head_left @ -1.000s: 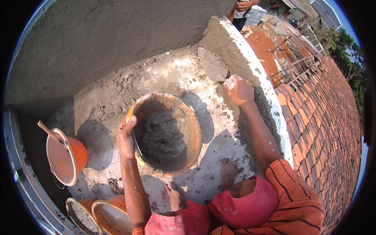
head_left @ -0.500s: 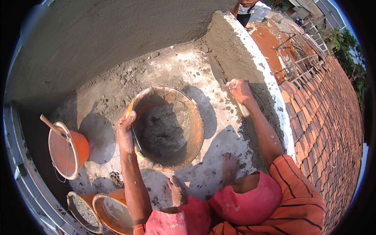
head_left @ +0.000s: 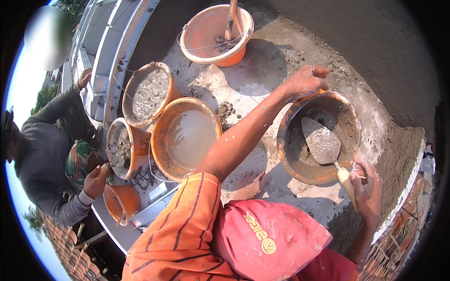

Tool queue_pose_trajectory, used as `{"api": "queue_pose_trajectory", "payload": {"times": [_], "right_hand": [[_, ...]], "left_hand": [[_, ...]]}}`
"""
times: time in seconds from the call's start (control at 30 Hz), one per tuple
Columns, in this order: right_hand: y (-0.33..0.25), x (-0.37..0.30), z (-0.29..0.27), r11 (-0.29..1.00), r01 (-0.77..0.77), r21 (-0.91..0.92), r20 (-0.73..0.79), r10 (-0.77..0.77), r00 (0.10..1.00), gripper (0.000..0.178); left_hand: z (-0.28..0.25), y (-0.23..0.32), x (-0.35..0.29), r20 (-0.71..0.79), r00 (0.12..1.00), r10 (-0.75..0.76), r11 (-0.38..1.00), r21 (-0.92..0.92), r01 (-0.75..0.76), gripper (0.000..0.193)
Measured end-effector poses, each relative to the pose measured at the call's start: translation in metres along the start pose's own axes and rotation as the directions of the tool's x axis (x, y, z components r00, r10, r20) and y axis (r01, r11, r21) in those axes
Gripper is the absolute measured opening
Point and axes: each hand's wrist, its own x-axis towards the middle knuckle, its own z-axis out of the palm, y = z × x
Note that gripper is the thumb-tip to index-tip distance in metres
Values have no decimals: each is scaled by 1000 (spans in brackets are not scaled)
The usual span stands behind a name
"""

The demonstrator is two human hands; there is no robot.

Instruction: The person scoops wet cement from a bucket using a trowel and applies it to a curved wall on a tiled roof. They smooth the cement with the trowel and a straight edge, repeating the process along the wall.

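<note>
My left hand (head_left: pixel 304 83) is closed at the upper rim of a wide orange bucket (head_left: pixel 287 152), its fingers partly hidden. Grey mortar lines the inside of that bucket. On its right side, my right hand (head_left: pixel 369 187) is closed at the pale wooden handle of a trowel (head_left: pixel 323 140). The trowel's mortar-coated blade lies over the bucket's opening, pointing up and to the left.
Left of me stand a bucket of cloudy water (head_left: pixel 192 140), a bucket of wet mix (head_left: pixel 147 93) and smaller buckets. A pale orange bucket (head_left: pixel 218 33) holds a wooden-handled tool. At far left a co-worker (head_left: pixel 47 154) grips a tool handle. A plastered wall (head_left: pixel 375 51) rises at upper right.
My view has swung left, bringing the co-worker and more buckets into sight. My right hand has moved from the low wall to the bucket. My left hand stays at the rim.
</note>
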Motion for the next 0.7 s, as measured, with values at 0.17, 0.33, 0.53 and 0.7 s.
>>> {"api": "queue_pose_trajectory", "payload": {"times": [0.17,0.33,0.53,0.7], "right_hand": [[-35,2,10,967,254,-34,72,-251,965,37],[-50,4,31,971,233,57,143,-239,960,30],[-27,13,52,798,111,592,218,-291,932,32],[-31,24,59,716,11,698,299,-305,904,34]], "left_hand": [[-54,62,-84,-214,959,188,973,-95,-212,49],[-55,44,-223,-124,991,-44,998,31,48,35],[-129,13,-382,-620,762,-189,976,-206,74,97],[-197,28,-426,-878,430,-211,971,-239,-12,71]]}}
